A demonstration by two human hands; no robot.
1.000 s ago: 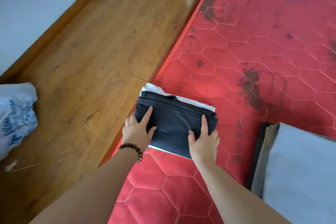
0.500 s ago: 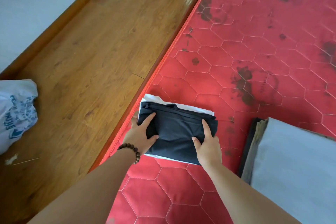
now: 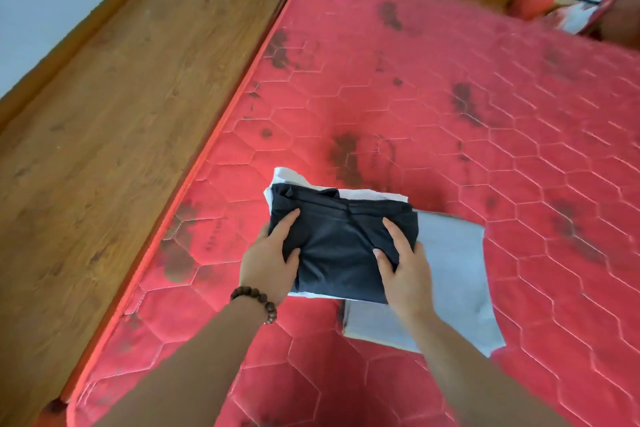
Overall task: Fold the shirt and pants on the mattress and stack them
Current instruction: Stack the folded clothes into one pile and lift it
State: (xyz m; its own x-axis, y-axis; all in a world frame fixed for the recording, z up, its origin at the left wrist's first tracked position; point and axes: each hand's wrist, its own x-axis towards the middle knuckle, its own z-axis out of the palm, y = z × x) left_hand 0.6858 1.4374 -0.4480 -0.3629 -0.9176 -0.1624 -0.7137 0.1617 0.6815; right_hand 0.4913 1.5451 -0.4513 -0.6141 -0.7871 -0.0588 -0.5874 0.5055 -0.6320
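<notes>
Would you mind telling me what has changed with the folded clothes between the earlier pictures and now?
Both hands, left hand and right hand, have carried the dark folded pants, with the white shirt underneath, rightward from the mattress edge, and they now overlap the grey folded pile. Whether they rest on it is unclear. The grip at either side is unchanged, and the pile has not moved.

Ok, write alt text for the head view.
Both hands, left hand and right hand, grip a folded dark garment stacked on white fabric, partly over a folded light grey cloth on a stained red mattress.
</notes>
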